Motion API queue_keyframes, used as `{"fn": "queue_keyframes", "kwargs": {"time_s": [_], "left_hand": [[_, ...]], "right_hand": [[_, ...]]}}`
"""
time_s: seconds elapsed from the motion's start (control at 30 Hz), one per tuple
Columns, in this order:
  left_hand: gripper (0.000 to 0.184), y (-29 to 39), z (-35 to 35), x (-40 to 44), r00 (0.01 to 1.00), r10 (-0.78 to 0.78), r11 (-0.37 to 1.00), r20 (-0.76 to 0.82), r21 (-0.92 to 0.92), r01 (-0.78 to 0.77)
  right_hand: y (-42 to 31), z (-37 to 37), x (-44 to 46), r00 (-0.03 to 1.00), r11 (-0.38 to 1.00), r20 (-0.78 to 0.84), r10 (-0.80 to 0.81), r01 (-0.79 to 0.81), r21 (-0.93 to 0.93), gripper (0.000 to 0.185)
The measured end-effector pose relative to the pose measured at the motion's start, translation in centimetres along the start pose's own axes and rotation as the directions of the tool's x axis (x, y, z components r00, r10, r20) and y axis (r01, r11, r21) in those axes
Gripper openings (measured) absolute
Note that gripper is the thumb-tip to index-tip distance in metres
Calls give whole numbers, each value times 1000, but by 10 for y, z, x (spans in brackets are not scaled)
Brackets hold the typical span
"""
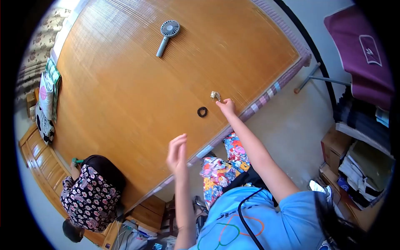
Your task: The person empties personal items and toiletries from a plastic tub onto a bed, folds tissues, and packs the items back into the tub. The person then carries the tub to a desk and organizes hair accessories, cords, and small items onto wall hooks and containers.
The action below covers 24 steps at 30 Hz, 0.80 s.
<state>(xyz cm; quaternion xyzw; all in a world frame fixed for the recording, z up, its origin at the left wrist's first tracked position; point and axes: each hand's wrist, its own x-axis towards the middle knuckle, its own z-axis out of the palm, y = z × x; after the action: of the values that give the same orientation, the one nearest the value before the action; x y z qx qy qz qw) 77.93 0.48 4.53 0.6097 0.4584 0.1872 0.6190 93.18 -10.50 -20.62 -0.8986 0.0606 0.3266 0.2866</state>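
My right hand (227,107) reaches over the near edge of the bed mat (137,96). Its fingertips pinch a small pale, glittery hair accessory (215,96) at or just above the mat; its exact kind is too small to make out. Just left of that hand lies a black hair tie (202,111), a dark ring on the mat. My left hand (178,155) is raised near the bed's edge, fingers extended and slightly curved, with nothing visible in it. Farther off, a grey handheld fan (170,30) lies flat on the mat.
Another person (93,193) in a dark floral top sits at the bed's left side, near the wooden headboard (46,154). Pillows (45,123) are stacked beyond. At right are a purple cloth (356,50) on a rack and boxes (335,146) with folded things.
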Motion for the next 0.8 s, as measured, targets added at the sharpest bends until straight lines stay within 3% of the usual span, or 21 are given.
{"fn": "queue_keyframes", "kwargs": {"time_s": [0.03,0.1,0.13,0.17,0.23,0.3,0.37,0.47,0.57,0.67,0.7,0.77,0.8], "left_hand": [[19,-65,8,6,978,-204,979,-29,12,205],[29,-164,27,12,962,-268,963,-56,6,268],[35,-186,36,19,970,-239,954,-51,173,244],[42,-203,51,25,974,-220,919,-56,324,226],[52,-222,76,42,985,-149,867,-89,467,173],[57,-232,100,58,981,-172,820,-86,539,191],[51,-229,116,65,943,-298,615,-149,726,309],[39,-236,115,80,965,-246,534,-87,819,210],[33,-247,110,72,952,-289,510,-102,825,243],[29,-249,91,52,936,-335,528,-110,801,283],[27,-250,80,43,945,-314,662,-96,692,290],[26,-241,63,11,924,-240,637,-298,670,382],[25,-245,50,-6,939,-149,634,-309,699,330]], "right_hand": [[1,6,9,1000,1000,12,0,0,6,48],[-2,17,28,997,985,-42,61,-67,-161,57],[-4,18,32,991,980,-11,134,-134,-150,62],[-12,19,32,986,969,-31,166,-169,-182,65],[-26,19,23,987,986,-2,158,-157,53,68],[-36,20,16,994,994,-28,105,-105,-3,68],[-43,17,12,996,997,-66,56,-59,-50,68],[-62,19,15,991,961,-53,125,-135,-241,70],[-74,21,11,984,967,-26,175,-177,-184,69],[-60,42,23,988,946,-7,156,-151,-288,62],[-61,42,22,989,926,37,141,-118,-359,59],[-67,36,15,988,897,39,147,-116,-427,56],[-70,31,10,988,878,55,145,-103,-468,58]]}}
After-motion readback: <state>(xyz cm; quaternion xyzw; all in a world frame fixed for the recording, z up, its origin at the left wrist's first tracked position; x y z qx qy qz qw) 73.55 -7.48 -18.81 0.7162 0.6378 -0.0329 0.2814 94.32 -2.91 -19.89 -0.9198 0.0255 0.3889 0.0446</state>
